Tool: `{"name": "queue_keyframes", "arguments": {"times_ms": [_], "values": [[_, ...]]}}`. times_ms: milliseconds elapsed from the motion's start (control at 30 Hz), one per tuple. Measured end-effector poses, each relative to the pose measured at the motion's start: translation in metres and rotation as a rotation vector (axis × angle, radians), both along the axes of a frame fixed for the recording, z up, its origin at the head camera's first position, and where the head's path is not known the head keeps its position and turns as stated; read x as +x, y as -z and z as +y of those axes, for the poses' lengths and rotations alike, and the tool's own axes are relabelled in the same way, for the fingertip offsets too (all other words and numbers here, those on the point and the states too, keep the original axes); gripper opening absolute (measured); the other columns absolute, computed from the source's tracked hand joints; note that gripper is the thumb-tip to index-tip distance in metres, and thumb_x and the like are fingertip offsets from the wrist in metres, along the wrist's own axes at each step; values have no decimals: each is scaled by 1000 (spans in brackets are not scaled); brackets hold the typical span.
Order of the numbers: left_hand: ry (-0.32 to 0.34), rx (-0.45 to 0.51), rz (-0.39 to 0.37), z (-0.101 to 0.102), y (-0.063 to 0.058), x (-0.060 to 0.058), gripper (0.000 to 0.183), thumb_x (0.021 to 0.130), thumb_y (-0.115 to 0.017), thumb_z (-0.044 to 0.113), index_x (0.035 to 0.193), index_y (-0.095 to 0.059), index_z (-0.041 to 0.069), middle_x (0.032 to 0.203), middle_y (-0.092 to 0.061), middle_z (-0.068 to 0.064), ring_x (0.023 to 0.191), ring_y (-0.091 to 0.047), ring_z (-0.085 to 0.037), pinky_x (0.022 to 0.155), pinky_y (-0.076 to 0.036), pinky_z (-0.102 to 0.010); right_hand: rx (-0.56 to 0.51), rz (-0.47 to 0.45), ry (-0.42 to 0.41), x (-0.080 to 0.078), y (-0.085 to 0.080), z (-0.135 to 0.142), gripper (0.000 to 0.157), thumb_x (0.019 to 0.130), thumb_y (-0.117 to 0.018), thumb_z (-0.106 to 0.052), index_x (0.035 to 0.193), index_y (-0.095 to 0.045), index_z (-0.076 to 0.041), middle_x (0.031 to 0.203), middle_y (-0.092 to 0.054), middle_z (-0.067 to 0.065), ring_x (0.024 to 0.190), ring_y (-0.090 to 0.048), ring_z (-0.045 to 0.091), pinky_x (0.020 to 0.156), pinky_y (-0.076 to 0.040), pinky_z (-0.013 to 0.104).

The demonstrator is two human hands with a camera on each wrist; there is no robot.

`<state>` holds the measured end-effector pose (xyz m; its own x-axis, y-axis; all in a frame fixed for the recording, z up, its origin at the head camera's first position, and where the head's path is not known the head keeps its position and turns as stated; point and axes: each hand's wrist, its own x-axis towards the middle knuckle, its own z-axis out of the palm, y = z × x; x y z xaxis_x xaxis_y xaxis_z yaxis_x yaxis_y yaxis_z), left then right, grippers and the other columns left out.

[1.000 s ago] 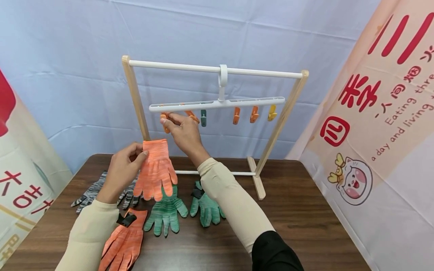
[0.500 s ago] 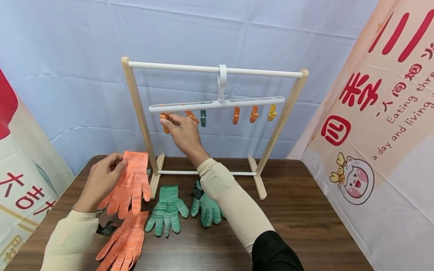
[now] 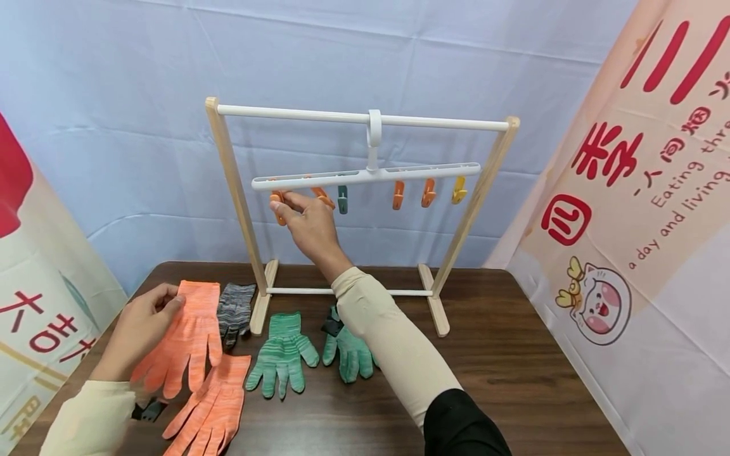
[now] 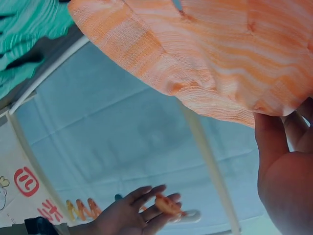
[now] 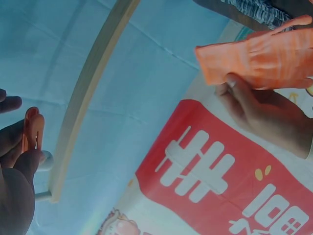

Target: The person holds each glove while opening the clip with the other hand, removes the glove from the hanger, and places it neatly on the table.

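My left hand (image 3: 142, 323) pinches an orange knitted glove (image 3: 191, 329) by its cuff, at the left of the table. The glove hangs fingers down and overlaps a second orange glove (image 3: 213, 405) in the head view. Up at the white hanger's (image 3: 319, 180) left end, my right hand (image 3: 312, 231) pinches an orange clothespin (image 5: 33, 129) between thumb and fingers. Another orange clothespin (image 3: 322, 195) hangs tilted just behind that hand. Farther right along the hanger are a dark green clothespin (image 3: 343, 199), two orange ones and a yellow clothespin (image 3: 459, 190).
The hanger hooks over the white top bar of a wooden-legged rack (image 3: 242, 190). On the table (image 3: 513, 380) lie a green glove (image 3: 282, 354), another green glove (image 3: 349, 354) partly under my right forearm, and a grey-black glove (image 3: 235, 310). Cloth sheets surround the table.
My left hand has carried the orange glove down and left, away from the hanger, uncovering the green glove and the rack's left foot. My right hand stays on the clothespin.
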<state>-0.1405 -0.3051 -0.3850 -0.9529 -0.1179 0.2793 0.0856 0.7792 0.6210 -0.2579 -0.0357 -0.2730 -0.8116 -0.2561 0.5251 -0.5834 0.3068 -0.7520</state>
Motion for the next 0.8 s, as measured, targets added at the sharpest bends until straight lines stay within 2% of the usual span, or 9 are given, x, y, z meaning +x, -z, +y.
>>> {"name": "queue_keyframes", "arguments": {"times_ms": [300,400,567,667,800], "values": [[-2,-18,-140,-23,17,12,38,97,-37,40,110,-54,9,72,-48,-8,58,-42,-17,52,-31,-31,3,2,2,2,-1,0,29,88,-56,-43,112,-65,-29,100,-65,-15,50,-32,17,52,-29,26],[-8,-21,-214,-32,24,13,44,97,-35,43,114,-53,7,76,-50,-9,62,-43,-19,53,-31,-32,10,1,2,2,-1,0,31,88,-56,-43,113,-65,-27,102,-64,-14,51,-34,16,53,-29,26],[-9,-32,-310,-46,34,13,52,96,-34,46,121,-50,3,90,-56,-11,73,-48,-23,56,-35,-33,23,1,5,2,-1,0,32,88,-55,-43,115,-64,-27,105,-65,-12,63,-48,10,57,-34,26],[15,-31,-331,-53,40,14,53,96,-34,46,120,-51,2,92,-56,-10,77,-48,-24,58,-36,-34,26,3,13,1,-1,0,34,88,-55,-43,117,-63,-27,106,-65,-11,71,-54,7,58,-36,26],[50,-15,-359,-59,50,15,48,96,-35,46,111,-53,3,82,-52,-9,73,-45,-23,56,-34,-34,23,-6,15,1,0,0,33,88,-56,-43,116,-63,-28,106,-65,-12,79,-57,7,60,-38,26]]}}
